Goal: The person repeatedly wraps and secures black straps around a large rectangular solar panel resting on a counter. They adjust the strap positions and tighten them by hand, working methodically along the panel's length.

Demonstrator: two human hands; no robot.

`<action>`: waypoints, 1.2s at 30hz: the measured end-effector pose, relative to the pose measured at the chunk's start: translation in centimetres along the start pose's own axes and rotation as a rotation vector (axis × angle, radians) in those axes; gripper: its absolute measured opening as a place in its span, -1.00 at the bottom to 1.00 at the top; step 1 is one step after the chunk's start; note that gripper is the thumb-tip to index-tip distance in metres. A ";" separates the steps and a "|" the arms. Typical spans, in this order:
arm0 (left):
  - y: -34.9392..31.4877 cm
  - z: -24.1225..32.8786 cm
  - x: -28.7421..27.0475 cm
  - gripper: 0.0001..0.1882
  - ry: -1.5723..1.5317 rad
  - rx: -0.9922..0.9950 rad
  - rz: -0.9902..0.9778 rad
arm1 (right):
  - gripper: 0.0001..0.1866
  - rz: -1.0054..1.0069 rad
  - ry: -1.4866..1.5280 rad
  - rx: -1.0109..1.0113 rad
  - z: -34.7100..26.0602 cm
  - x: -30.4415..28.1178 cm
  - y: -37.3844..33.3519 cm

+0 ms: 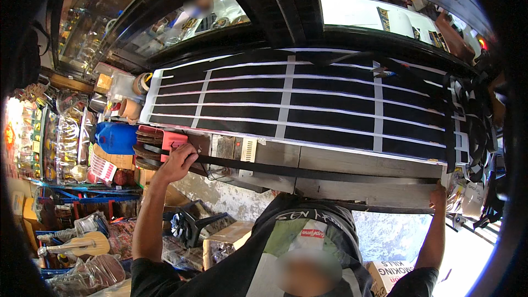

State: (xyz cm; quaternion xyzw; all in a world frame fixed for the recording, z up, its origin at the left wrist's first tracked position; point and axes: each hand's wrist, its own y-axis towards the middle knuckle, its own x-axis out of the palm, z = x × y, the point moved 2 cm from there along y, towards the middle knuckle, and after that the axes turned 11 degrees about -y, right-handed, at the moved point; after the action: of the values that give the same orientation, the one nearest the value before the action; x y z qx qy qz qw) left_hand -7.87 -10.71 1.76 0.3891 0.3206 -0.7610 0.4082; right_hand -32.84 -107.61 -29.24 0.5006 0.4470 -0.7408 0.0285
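A long black strap (308,172) is stretched along the near side of the workbench. My left hand (180,163) is closed on its left end, beside a pink container (172,139). At the strap's far right end is my right hand (438,196), small in view, with its fingers closed at the strap. Behind the strap lies a wide white board (283,124) covered with rows of black strips (330,105). White gaps run between the rows, and pale crosswise bands cross them.
A blue jug (115,138) and rolls of tape (144,83) stand left of the board. Loose black straps (477,115) hang at the right. Dark-framed glass (286,5) rises behind. Wrapped goods and a small guitar (82,245) fill the lower left; a cardboard box (234,235) sits below.
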 end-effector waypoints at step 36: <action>-0.4 -4.5 5.1 -0.91 -0.284 -0.156 0.052 | -0.49 -0.034 0.180 0.152 3.0 2.2 2.8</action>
State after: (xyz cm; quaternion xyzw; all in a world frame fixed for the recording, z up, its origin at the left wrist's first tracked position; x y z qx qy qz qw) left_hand -8.65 -8.82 -4.73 0.2530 0.3077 -0.7703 0.4979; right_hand -34.70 -110.46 -32.36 0.5580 0.3989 -0.7250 -0.0622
